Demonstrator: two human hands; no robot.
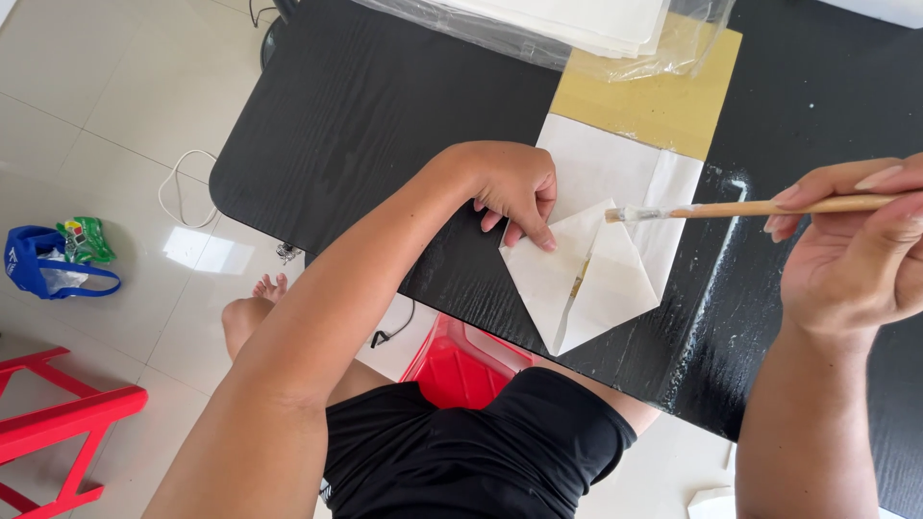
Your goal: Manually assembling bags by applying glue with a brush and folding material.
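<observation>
Brush in right hand — lengthwise sideways, bristles seemingly leftward; left hand pins folded paper.

The worktop is black with a fine wood grain, streaked with whitish smears to the right of the folded paper. That paper is white, with a yellowish line down its centre fold. Just above it lies a mustard-yellow sheet, and above that a clear plastic bag of white sheets. The brush over the paper has a pale wooden handle and whitish bristles. Below the paper are black shorts and a red stool; far left, a blue bag.
</observation>
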